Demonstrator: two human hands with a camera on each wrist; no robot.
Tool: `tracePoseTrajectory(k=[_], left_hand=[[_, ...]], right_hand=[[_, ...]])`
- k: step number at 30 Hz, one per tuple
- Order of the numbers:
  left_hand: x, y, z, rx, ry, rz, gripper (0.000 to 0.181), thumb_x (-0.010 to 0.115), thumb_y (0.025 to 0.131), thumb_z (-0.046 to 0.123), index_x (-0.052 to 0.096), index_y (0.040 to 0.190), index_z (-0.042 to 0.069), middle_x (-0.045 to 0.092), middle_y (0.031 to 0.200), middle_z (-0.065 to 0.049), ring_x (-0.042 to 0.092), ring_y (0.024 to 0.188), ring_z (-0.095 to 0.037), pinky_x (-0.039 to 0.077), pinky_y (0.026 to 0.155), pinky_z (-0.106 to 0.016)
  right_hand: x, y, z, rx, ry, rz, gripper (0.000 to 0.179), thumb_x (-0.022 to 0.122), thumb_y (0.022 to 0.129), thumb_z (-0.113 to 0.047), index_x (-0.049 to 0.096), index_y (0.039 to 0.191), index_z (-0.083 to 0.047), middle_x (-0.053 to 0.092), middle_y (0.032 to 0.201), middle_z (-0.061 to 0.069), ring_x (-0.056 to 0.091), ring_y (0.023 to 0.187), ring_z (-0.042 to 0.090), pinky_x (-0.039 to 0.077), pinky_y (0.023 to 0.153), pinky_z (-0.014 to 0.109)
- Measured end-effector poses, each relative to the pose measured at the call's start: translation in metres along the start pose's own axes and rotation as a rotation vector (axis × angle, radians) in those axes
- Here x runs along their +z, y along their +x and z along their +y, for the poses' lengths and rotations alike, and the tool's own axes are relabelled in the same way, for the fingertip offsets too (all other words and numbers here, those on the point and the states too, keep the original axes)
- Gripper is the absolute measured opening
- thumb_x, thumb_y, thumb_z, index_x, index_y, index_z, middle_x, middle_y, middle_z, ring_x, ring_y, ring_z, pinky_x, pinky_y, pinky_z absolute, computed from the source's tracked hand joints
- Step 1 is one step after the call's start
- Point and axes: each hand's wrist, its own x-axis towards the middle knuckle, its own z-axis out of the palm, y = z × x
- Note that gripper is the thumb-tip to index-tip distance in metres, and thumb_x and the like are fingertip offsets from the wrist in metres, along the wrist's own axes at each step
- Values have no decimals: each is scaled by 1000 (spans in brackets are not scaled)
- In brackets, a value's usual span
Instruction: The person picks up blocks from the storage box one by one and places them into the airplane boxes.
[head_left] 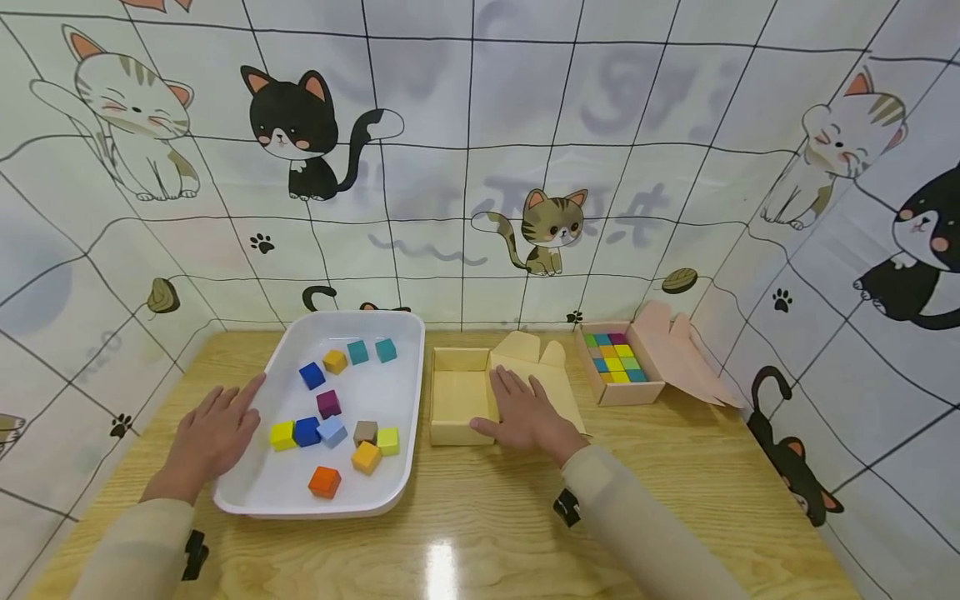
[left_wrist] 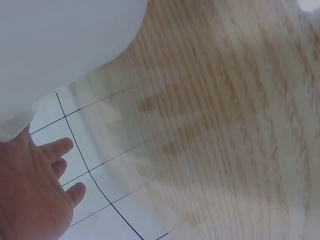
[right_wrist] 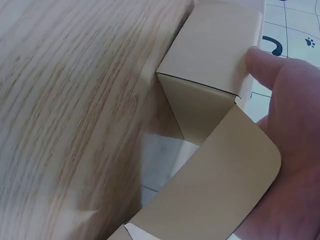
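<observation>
My left hand [head_left: 213,437] lies along the left rim of a white tray [head_left: 255,487], fingers extended and the index fingertip at the edge. Loose coloured cubes lie scattered in the tray, among them an orange cube [head_left: 325,482], a purple cube [head_left: 328,404] and a teal cube [head_left: 386,350]. Right of the tray, a cream cardboard box [head_left: 459,392] stands with its lid folded out to the right and nothing inside. Across the hinge side of that lid [head_left: 551,379] my right hand [head_left: 525,417] spreads flat. In the right wrist view its thumb touches the box wall [right_wrist: 212,42].
A pinkish cardboard box [head_left: 622,396] at the back right holds rows of coloured cubes, its lid [head_left: 686,371] flopped to the right. Sheets printed with cats [head_left: 435,167] hang behind and at both sides of the wooden table [head_left: 487,533].
</observation>
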Motion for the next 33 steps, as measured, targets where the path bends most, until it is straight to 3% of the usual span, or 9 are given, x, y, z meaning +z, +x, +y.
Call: tracePoseTrajectory(k=[8, 14, 20, 24, 33], left_hand=[[0, 0, 2, -9, -5, -2, 57, 28, 103, 32, 15, 157, 18, 28, 148, -35, 17, 135, -57, 16, 104, -78], [-3, -1, 4, -13, -23, -6, 57, 28, 103, 33, 15, 157, 17, 27, 149, -35, 16, 136, -57, 15, 105, -78], [-2, -3, 6, -15, -34, 1, 57, 28, 103, 32, 16, 156, 16, 27, 148, -36, 15, 136, -58, 15, 105, -78], [-1, -4, 5, -14, -36, 13, 57, 29, 103, 32, 17, 156, 16, 28, 148, -36, 16, 136, -58, 16, 105, -78], [2, -2, 3, -13, -38, 28, 57, 29, 103, 33, 17, 156, 16, 29, 148, -36, 16, 137, -57, 16, 105, -78]], right_hand=[[2, 8, 4, 38, 2, 34, 94, 50, 92, -63, 16, 155, -3, 16, 163, 14, 22, 150, 34, 10, 122, 57], [0, 16, 4, 51, -18, 13, 97, 52, 89, -65, 17, 155, -3, 19, 163, 14, 24, 149, 34, 10, 121, 58], [-3, 19, -1, 72, 38, -39, 100, 51, 89, -66, 11, 155, -2, 11, 164, 18, 16, 151, 33, 9, 122, 57], [-2, 21, -4, 116, 75, -21, 106, 49, 86, -72, 11, 155, -1, 6, 164, 19, 12, 152, 34, 8, 121, 59], [2, 24, -7, 165, 54, -29, 115, 45, 81, -80, 0, 156, -6, -2, 165, 14, 6, 153, 31, 4, 122, 59]])
